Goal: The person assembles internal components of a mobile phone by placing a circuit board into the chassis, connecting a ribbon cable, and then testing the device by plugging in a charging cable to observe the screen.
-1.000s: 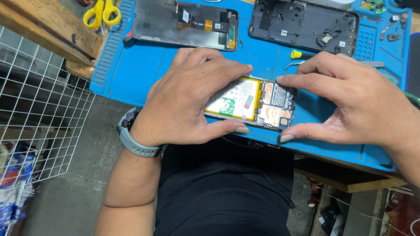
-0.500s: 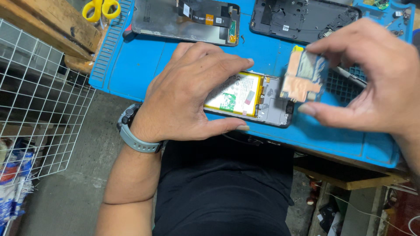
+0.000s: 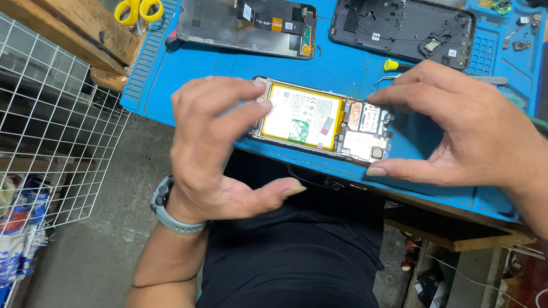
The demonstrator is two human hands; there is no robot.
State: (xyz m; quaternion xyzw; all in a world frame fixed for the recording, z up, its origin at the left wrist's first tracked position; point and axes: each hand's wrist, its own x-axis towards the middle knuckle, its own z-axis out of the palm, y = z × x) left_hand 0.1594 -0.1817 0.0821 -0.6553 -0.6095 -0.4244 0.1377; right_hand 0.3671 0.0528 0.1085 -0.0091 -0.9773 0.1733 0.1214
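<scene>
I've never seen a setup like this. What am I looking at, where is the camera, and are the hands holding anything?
The camera sits on a person's head and looks down at their two bare hands. A blue work mat covers the bench. On it lies an opened phone with its yellow battery showing. The left hand touches the phone's left end with its fingers; the right hand hovers spread by the right end. Neither grips anything. Farther back lie a detached screen, a dark back cover and yellow-handled scissors.

Bright even light, soft shadows, sharp
</scene>
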